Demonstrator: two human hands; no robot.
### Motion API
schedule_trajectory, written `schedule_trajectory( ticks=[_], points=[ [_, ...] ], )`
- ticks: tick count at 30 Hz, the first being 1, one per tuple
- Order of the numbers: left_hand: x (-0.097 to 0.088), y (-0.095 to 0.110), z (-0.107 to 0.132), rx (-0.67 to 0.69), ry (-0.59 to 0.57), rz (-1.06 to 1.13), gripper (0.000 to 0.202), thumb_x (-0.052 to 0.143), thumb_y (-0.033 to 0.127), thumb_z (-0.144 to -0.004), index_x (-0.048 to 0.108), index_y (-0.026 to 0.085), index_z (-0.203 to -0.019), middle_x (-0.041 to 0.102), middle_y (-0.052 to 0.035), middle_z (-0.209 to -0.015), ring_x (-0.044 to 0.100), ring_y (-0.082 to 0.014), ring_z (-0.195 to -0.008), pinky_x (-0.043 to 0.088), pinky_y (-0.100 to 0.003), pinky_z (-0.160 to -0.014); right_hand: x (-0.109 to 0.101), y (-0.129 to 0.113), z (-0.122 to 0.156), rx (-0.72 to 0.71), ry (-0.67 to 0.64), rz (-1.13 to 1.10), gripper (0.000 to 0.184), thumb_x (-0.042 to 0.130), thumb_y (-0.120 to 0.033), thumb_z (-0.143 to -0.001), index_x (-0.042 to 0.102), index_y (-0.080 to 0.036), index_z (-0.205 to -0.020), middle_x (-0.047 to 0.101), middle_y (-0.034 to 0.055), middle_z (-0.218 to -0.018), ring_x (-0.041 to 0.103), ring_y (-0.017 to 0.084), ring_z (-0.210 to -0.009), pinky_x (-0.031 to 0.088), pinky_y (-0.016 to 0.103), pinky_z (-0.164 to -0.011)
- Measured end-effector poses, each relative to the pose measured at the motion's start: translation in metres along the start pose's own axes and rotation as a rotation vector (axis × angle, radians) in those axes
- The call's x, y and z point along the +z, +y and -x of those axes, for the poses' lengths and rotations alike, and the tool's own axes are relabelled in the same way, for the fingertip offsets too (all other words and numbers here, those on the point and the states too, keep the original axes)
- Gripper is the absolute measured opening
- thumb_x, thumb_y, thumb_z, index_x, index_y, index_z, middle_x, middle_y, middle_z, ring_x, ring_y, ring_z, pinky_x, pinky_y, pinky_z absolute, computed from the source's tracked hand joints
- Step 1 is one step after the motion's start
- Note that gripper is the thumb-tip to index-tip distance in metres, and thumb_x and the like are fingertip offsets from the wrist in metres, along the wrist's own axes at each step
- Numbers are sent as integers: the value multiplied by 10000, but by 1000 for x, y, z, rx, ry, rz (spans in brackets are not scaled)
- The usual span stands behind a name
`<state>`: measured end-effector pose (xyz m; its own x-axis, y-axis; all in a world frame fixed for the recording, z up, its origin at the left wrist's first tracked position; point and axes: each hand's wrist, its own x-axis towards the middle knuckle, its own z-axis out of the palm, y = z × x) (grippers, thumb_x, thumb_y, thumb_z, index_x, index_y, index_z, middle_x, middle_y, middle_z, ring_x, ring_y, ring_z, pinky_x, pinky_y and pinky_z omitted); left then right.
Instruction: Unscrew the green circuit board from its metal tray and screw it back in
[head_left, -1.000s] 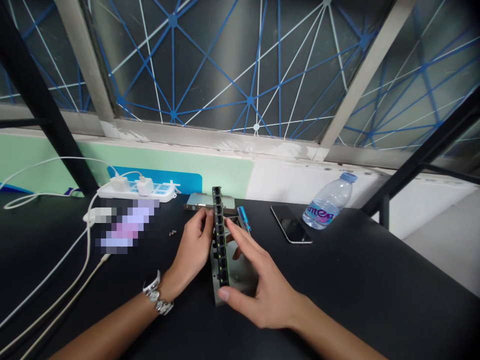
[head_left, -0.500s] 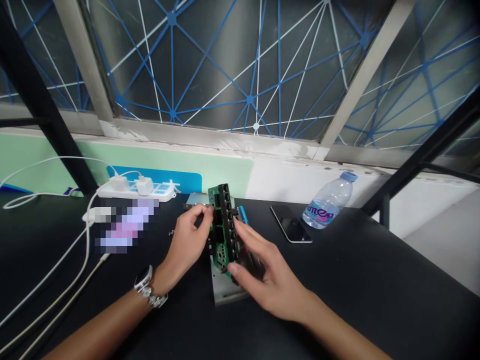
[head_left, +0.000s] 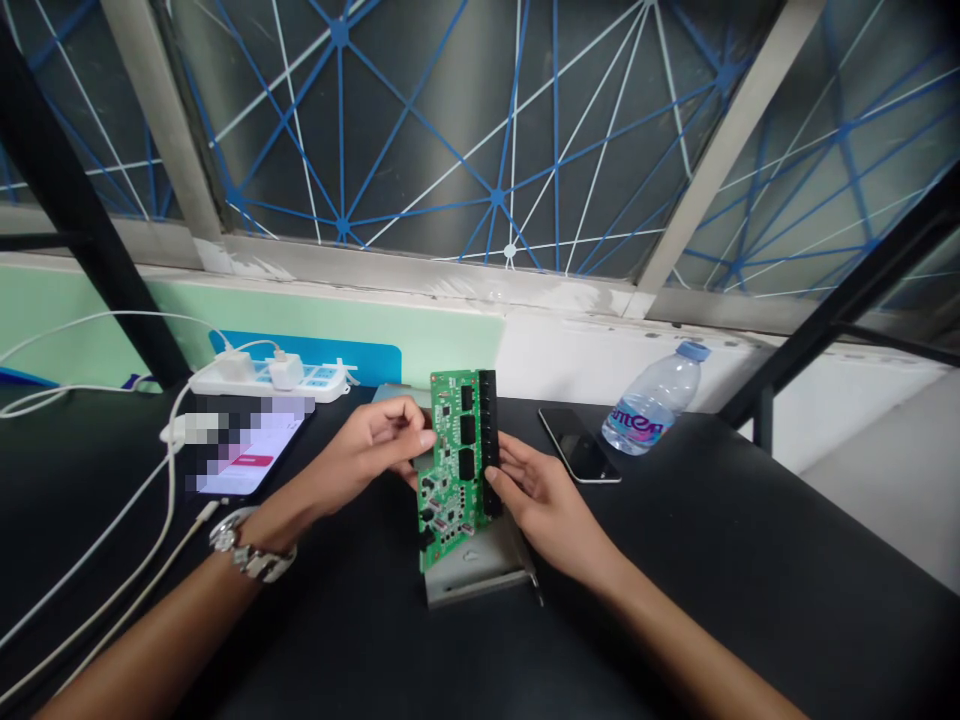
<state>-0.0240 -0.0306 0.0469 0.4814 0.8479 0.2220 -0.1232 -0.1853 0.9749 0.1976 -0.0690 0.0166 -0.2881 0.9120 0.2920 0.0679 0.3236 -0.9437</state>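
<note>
A green circuit board [head_left: 448, 470] is held up on a slant above the table, its component side facing me and a row of black ports along its right edge. My left hand [head_left: 379, 445] pinches the left edge, thumb in front and fingers curled behind. The port side is gripped by my right hand [head_left: 544, 495], with the thumb against the ports and the other fingers partly hidden behind. Below the board a grey metal casing [head_left: 480, 583] lies on the black table [head_left: 360, 640]; the board covers much of it.
A black phone [head_left: 579, 447] and a water bottle [head_left: 652, 400] stand to the right. At the left lie a lit phone [head_left: 259, 460], white cables [head_left: 171, 500] and a power strip [head_left: 319, 378]. Windows and a low wall close off the back.
The circuit board has turned from nearly edge-on to show its component face. My left hand has shifted to its left edge, and my right hand has closed in on the port side.
</note>
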Motion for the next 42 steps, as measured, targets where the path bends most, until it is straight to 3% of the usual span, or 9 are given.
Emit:
schedule_trajectory(
  ticks=[5,9,14,17,21,33,37,40,42],
  points=[
    [-1,-12,-3,-74,-83,196,225,755,234,-766,550,183,-846,546,18,-780,556,-121,-709,512,-270,-655,7,-6,2,95,-36,-15,454,571,-297,-929,528,-239,-1377,646,97,-1273,640,236,-1095,536,417,-912],
    [5,-20,-2,-51,-90,218,396,769,236,-749,598,170,-1100,643,-88,-1051,601,-254,-1043,475,-403,-906,13,-6,5,154,-67,-20,457,569,-314,-923,530,-249,-1374,646,90,-1278,645,243,-1084,563,389,-813],
    [11,-30,4,-64,-71,243,613,789,320,-733,531,213,-1279,597,-115,-1283,489,-331,-1270,356,-491,-1065,18,3,11,138,-94,-51,472,546,-313,-948,486,-274,-1414,610,70,-1337,598,232,-1176,528,390,-913],
    [15,-33,7,-71,-130,244,587,754,387,-766,552,216,-1290,566,-117,-1352,444,-337,-1325,295,-503,-1120,22,3,13,100,-127,-81,477,523,-284,-965,457,-276,-1437,583,57,-1375,562,220,-1232,462,399,-1024],
    [22,-33,8,-30,-140,255,544,734,407,-782,570,200,-1259,590,-122,-1332,479,-327,-1303,280,-516,-1136,24,0,12,43,-151,-53,480,497,-244,-974,440,-284,-1449,552,33,-1411,550,213,-1250,409,403,-1086],
    [28,-23,4,-43,126,376,488,739,362,-780,514,191,-1178,642,-85,-1092,670,-280,-1019,509,-452,-924,22,-22,19,34,-230,78,688,579,-213,-908,286,-324,-1520,561,44,-1388,635,236,-1083,493,478,-993],
    [26,-23,2,-64,153,334,496,757,390,-760,524,177,-1142,634,-83,-1065,683,-280,-980,524,-436,-894,14,-31,22,-14,-381,132,787,673,-249,-849,274,-318,-1524,451,61,-1496,501,307,-1293,411,533,-1060],
    [26,-24,1,-57,161,303,455,769,394,-745,536,169,-1065,632,-81,-1051,688,-274,-960,527,-422,-881,14,-34,23,-54,-359,260,909,762,-309,-776,265,-259,-1535,355,96,-1553,309,337,-1429,249,550,-1155],
    [26,-25,0,-47,163,278,440,772,397,-743,535,167,-1034,633,-74,-1025,689,-264,-946,524,-419,-883,18,-34,23,-53,-323,314,936,782,-327,-753,274,-234,-1534,376,111,-1540,305,332,-1432,233,536,-1166]
  ],
)
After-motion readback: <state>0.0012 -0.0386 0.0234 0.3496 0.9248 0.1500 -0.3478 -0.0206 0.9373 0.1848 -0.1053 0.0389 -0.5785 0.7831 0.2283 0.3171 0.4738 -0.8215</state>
